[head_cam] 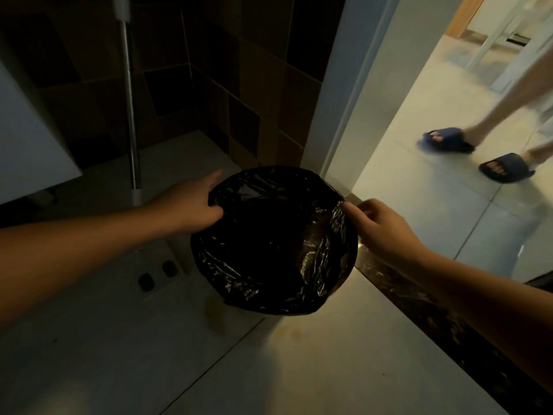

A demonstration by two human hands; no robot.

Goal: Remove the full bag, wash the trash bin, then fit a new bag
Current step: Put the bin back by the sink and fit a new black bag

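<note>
A round trash bin stands on the tiled floor by the doorway, wholly wrapped in a shiny black plastic bag [269, 250] folded over its rim. The bin's own wall is hidden under the plastic. My left hand [191, 202] holds the bag's edge at the rim's left side, thumb hooked inside and fingers along the outside. My right hand [377, 226] pinches the bag's edge at the right side of the rim. The inside of the bag is dark and I cannot see its contents.
A metal mop handle [131, 115] stands upright behind my left hand. Dark tiled walls [239, 85] close the back. A dark threshold strip [404, 283] runs along the right. Beyond the doorway another person's feet in dark slippers [446, 140] stand on the bright floor.
</note>
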